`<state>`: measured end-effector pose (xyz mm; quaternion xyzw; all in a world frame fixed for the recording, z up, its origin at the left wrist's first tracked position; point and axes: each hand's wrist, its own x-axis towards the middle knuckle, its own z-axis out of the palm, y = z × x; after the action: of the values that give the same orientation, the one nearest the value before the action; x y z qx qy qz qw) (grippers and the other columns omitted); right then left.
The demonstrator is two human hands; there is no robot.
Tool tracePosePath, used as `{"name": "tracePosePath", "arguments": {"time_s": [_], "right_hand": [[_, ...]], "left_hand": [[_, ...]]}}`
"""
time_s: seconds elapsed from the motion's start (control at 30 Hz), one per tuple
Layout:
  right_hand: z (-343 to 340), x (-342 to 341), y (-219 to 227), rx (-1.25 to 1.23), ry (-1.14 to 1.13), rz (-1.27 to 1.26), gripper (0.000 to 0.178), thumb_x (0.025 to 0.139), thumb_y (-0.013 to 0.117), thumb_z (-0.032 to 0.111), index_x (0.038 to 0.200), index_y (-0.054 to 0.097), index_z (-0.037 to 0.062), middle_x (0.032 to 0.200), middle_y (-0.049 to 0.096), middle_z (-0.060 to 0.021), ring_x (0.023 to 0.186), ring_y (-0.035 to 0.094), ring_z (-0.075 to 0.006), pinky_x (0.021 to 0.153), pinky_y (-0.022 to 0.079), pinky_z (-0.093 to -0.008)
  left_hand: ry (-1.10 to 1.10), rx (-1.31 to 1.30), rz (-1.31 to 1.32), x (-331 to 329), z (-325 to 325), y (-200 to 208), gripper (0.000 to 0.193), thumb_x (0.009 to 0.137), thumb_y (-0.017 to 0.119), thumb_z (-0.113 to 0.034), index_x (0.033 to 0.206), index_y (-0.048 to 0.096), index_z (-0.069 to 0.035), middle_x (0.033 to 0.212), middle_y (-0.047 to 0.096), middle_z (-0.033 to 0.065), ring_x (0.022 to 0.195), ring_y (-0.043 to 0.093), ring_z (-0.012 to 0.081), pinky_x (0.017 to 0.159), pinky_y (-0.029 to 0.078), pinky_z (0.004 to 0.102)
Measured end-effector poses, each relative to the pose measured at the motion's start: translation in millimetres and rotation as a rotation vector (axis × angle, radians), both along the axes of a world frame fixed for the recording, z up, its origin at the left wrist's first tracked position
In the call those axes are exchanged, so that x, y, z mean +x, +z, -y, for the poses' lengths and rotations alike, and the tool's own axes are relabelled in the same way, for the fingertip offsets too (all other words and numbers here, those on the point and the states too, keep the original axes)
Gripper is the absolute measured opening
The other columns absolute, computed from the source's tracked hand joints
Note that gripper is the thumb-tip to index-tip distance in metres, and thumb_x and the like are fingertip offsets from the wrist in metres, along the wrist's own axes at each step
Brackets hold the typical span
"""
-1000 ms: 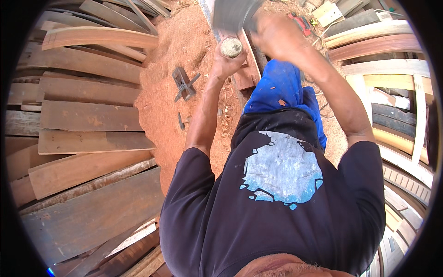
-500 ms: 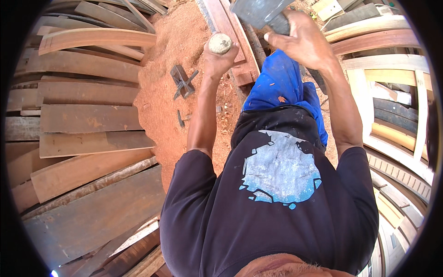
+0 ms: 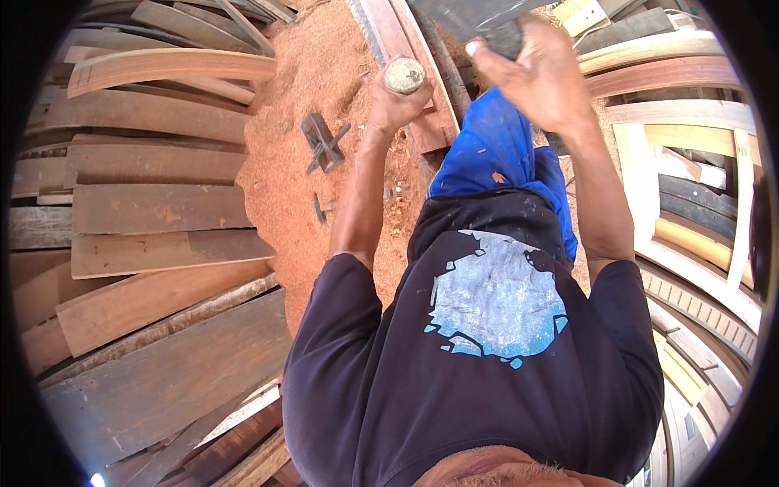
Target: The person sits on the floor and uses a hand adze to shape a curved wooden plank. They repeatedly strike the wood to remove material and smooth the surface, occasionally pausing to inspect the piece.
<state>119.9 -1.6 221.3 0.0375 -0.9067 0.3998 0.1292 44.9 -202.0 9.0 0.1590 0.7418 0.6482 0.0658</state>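
Observation:
My left hand [image 3: 398, 108] is closed round the upright handle of what looks like a chisel [image 3: 405, 75]. Only the round, pale, worn butt shows; the blade end is hidden below the fist. Under that hand runs a reddish-brown wooden plank [image 3: 436, 130], lying lengthwise in front of me. Up and to the right, my right hand [image 3: 552, 81] grips the short dark handle of a mallet [image 3: 479, 15]. Its broad grey-black head is raised above and right of the chisel butt, apart from it, and partly cut off by the frame's top edge.
A dark wooden hand plane [image 3: 323, 144] with a crosswise handle rests on reddish sawdust [image 3: 284, 187] to the left. Near it lies a small dark tool piece [image 3: 319, 209]. Stacked boards [image 3: 162, 207] fill the left side; pale wooden frames [image 3: 641, 174] and more timber stand at right.
My left hand and the chisel have shifted slightly right. My right hand and the mallet have also moved a little to the right, with motion blur. Both grips are kept.

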Motion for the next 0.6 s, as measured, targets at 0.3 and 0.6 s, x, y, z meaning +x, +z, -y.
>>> {"name": "tracePosePath", "arguments": {"time_s": [0.3, 0.6], "right_hand": [[-3, -17, -72, 0.364, 0.137, 0.051, 0.039, 0.084, 0.074, 0.018, 0.118, 0.063, 0.0015, 0.083, 0.07, -0.0257, 0.082, 0.071, -0.0458, 0.074, 0.056, -0.0551], [0, -29, -77, 0.524, 0.187, 0.127, 0.046, 0.084, 0.074, 0.016, 0.124, 0.062, -0.0017, 0.089, 0.071, -0.0277, 0.088, 0.071, -0.0461, 0.079, 0.057, -0.0527]], "left_hand": [[-0.056, 0.087, 0.02, 10, -6, 8, 0.024, 0.084, 0.079, -0.005, 0.103, 0.067, -0.003, 0.089, 0.072, 0.0014, 0.078, 0.066, 0.0082, 0.07, 0.057, 0.0264], [-0.06, 0.042, -0.034, 3, -3, -2, 0.025, 0.085, 0.079, -0.005, 0.108, 0.068, -0.003, 0.096, 0.073, 0.0016, 0.086, 0.068, 0.0101, 0.076, 0.057, 0.0285]]}}
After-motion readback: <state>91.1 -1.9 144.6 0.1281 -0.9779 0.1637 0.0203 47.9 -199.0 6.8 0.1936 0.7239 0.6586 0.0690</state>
